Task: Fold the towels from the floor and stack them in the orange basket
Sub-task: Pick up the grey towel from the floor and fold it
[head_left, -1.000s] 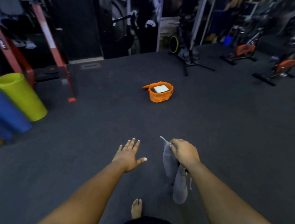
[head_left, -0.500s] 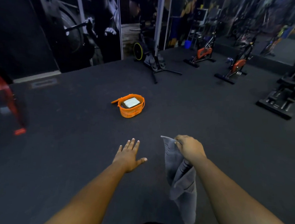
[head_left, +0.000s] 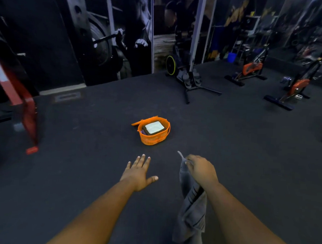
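Note:
A grey towel (head_left: 190, 208) hangs down from my right hand (head_left: 200, 169), which grips its top corner. My left hand (head_left: 138, 171) is stretched forward beside it, fingers straight and spread, holding nothing. Ahead on the dark floor stands the orange basket (head_left: 154, 138), its handle folded to the left. Inside it lies a folded white towel (head_left: 153, 128) on top of darker folded towels.
Dark rubber gym floor (head_left: 247, 153) spreads all around. A red rack leg (head_left: 27, 116) stands at the left. Exercise bikes (head_left: 294, 87) line the far right, and a black machine with a tripod base (head_left: 189, 80) is behind the basket.
The basket now appears closer and more central as the view has swung. The towel keeps hanging from my right hand, and my left hand stays open and extended.

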Action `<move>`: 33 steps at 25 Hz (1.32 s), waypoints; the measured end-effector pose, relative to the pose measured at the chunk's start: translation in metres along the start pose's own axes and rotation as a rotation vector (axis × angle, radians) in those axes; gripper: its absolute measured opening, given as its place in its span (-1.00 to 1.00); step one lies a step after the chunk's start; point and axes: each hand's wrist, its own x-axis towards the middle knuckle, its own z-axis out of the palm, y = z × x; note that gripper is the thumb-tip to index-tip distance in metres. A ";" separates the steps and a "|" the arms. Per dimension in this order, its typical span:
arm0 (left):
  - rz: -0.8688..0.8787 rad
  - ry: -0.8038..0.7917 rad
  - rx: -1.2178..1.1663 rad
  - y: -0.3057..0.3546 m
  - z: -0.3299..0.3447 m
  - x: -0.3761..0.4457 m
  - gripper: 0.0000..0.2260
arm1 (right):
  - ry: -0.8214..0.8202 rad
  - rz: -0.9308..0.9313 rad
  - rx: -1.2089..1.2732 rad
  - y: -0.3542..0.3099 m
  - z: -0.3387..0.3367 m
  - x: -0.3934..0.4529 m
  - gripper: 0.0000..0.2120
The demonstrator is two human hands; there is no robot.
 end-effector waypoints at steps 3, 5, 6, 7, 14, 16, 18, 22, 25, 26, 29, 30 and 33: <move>-0.070 0.014 -0.021 0.003 -0.016 0.045 -0.15 | -0.021 -0.081 0.035 0.013 -0.004 0.064 -0.86; -0.097 0.026 -0.038 0.005 -0.027 0.080 -0.14 | -0.024 -0.118 0.054 0.020 -0.009 0.113 -0.87; -0.107 0.036 -0.045 0.004 -0.032 0.099 -0.14 | -0.027 -0.137 0.070 0.023 -0.010 0.137 -0.88; -0.116 0.048 -0.054 0.002 -0.037 0.119 -0.14 | -0.033 -0.156 0.084 0.025 -0.011 0.162 -0.89; -0.042 0.189 -0.223 -0.022 -0.087 0.291 -0.16 | -0.067 -0.290 0.109 0.031 -0.011 0.333 -0.91; 0.014 0.210 -0.369 -0.025 -0.111 0.337 -0.18 | -0.106 -0.307 0.126 0.029 -0.017 0.380 -0.89; 0.109 0.189 -0.566 -0.023 -0.135 0.378 -0.19 | -0.148 -0.337 0.142 0.028 -0.021 0.424 -0.88; 0.105 0.126 -0.943 -0.021 -0.177 0.449 -0.49 | -0.224 -0.406 0.169 0.030 -0.030 0.500 -0.87; 0.062 0.181 -0.967 -0.027 -0.197 0.495 -0.92 | -0.241 -0.429 0.184 0.046 -0.033 0.557 -0.89; 0.063 0.210 -0.993 -0.031 -0.205 0.508 -0.91 | -0.253 -0.434 0.157 0.053 -0.032 0.575 -0.90; 0.019 0.344 -1.103 -0.032 -0.220 0.547 -0.84 | -0.317 -0.464 -0.088 0.080 -0.020 0.630 -0.98; -0.019 0.409 -1.155 -0.029 -0.223 0.560 -0.84 | -0.314 -0.452 -0.137 0.091 -0.014 0.649 -0.97; -0.167 0.667 -1.298 -0.020 -0.229 0.592 -0.83 | -0.271 -0.364 -0.154 0.131 0.001 0.701 -0.87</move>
